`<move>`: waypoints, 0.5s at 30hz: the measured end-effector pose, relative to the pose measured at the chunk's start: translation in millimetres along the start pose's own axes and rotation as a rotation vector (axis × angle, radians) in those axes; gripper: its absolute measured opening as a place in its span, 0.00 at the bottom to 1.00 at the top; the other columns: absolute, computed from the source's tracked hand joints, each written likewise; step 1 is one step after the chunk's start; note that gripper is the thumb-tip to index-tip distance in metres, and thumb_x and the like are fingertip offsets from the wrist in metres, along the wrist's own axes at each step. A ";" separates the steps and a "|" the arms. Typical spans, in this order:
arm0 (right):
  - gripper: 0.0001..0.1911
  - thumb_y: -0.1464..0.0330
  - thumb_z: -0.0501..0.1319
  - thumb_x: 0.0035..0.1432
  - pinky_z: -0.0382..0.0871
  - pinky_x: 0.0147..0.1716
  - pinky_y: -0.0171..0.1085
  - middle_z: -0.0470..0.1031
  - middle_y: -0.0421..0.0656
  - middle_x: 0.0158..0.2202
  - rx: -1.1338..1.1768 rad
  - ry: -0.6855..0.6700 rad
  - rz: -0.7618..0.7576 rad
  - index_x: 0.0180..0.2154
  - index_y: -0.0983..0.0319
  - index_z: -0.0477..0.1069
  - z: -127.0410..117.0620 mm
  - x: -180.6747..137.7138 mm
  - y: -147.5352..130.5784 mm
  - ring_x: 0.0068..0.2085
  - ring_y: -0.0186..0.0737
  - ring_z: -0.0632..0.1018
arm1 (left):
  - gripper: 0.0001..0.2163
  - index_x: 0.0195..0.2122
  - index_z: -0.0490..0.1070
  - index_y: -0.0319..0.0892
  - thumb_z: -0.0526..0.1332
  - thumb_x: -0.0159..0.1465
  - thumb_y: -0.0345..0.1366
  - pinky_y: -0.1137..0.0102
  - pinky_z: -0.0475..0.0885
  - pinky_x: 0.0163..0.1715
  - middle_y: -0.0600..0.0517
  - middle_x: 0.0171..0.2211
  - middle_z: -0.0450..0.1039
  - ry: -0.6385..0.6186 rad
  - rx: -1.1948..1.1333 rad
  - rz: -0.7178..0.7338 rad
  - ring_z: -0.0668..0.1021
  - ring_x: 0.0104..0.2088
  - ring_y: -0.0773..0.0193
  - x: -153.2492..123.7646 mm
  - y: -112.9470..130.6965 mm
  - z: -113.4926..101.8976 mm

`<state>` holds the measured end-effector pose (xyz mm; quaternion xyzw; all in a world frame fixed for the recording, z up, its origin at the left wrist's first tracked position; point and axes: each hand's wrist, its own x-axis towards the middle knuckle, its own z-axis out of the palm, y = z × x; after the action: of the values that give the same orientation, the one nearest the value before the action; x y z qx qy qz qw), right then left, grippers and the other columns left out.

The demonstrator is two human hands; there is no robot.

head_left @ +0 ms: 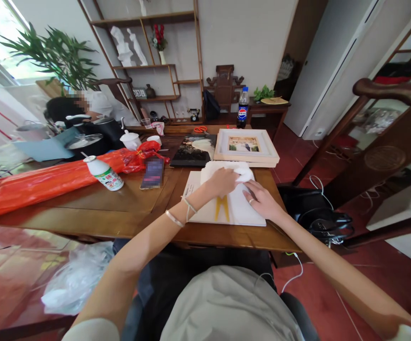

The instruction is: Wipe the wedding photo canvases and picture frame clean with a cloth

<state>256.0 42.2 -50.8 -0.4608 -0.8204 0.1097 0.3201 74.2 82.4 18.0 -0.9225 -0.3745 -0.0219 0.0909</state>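
My left hand is closed around a crumpled white cloth and presses it onto a flat white panel lying on the wooden table. A yellow mark shows on the panel near my wrist. My right hand lies flat on the panel's right part with its fingers spread, a ring on one finger. Behind the panel stands a pale framed photo and, left of it, a dark photo print.
A phone, a small white bottle and a long red plastic bag lie to the left. Pots and a seated person are at the far left. A cola bottle stands behind. A black bag sits right of the table.
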 end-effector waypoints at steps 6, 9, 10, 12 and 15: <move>0.22 0.69 0.49 0.62 0.57 0.63 0.55 0.69 0.46 0.60 0.132 0.016 0.075 0.54 0.58 0.71 0.5 1.8 8.0 0.63 0.50 0.65 | 0.12 0.43 0.77 0.34 0.54 0.65 0.26 0.52 0.61 0.58 0.34 0.59 0.64 -0.025 0.132 0.006 0.65 0.61 0.45 -57.3 54.8 -1.0; 0.22 0.70 0.49 0.61 0.56 0.64 0.53 0.69 0.44 0.60 0.197 0.017 0.121 0.54 0.57 0.71 -0.7 1.8 12.3 0.63 0.48 0.65 | 0.12 0.42 0.78 0.37 0.56 0.66 0.32 0.51 0.60 0.59 0.35 0.61 0.62 0.045 0.135 0.091 0.64 0.62 0.43 -87.9 90.7 1.5; 0.23 0.70 0.50 0.60 0.56 0.64 0.52 0.69 0.45 0.60 0.212 0.015 0.121 0.54 0.57 0.71 -1.0 1.7 13.1 0.63 0.47 0.65 | 0.12 0.42 0.78 0.37 0.56 0.66 0.33 0.52 0.60 0.59 0.36 0.61 0.62 0.081 0.118 0.116 0.64 0.62 0.44 -95.9 98.7 2.1; 0.22 0.70 0.51 0.60 0.57 0.64 0.51 0.68 0.46 0.60 0.227 0.018 0.111 0.54 0.59 0.71 -1.4 1.6 13.7 0.63 0.47 0.66 | 0.11 0.41 0.79 0.39 0.56 0.66 0.34 0.54 0.60 0.59 0.37 0.61 0.62 0.133 0.079 0.135 0.64 0.62 0.46 -104.7 105.4 3.0; 0.21 0.67 0.50 0.62 0.57 0.63 0.52 0.69 0.46 0.60 0.199 0.038 0.111 0.54 0.59 0.71 -0.7 1.5 13.2 0.63 0.47 0.66 | 0.12 0.39 0.79 0.39 0.55 0.66 0.32 0.53 0.61 0.58 0.36 0.61 0.62 0.114 0.059 0.075 0.65 0.62 0.46 -95.8 93.9 3.4</move>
<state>264.9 50.6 -55.9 -0.4734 -0.7725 0.1996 0.3731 70.6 -48.8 -9.9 -0.9301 -0.3342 -0.0600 0.1403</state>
